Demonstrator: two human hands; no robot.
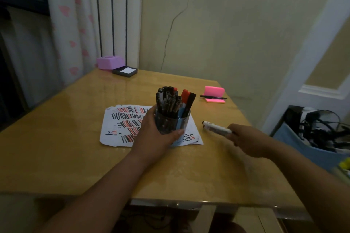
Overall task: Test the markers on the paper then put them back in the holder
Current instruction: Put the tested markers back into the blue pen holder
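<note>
- The white-barrelled marker with a dark cap [216, 127] lies in the right hand [246, 141], whose fingers are curled round its rear end; the capped end points away towards the left hand and hangs just above the bench.
- The round blue-and-clear plastic holder [173, 126] stands just left of that marker, packed with black and red markers [175, 100] standing upright or leaning, caps up.
- The left hand [155, 134] wraps the holder's near side, thumb across the front and fingers round the far-left wall, steadying it.
- Under the holder and the left hand lies the white sheet of paper [121, 126], already covered in rows of black and red strokes; it spreads out mostly beyond the left hand's fingers.
- Judged from this, the step in hand is either taking a marker out for testing or returning one; I cannot tell which. The cap looks on, so a test would call for uncapping first; a return calls for lifting the marker over the rim and finding a gap among the crowded ones.
- Well beyond the right hand sit pink sticky-note pads [215, 93] with a thin black pen [213, 97] lying across them.
- The glossy yellow-tan bench [66, 147] carries all of it.
</note>
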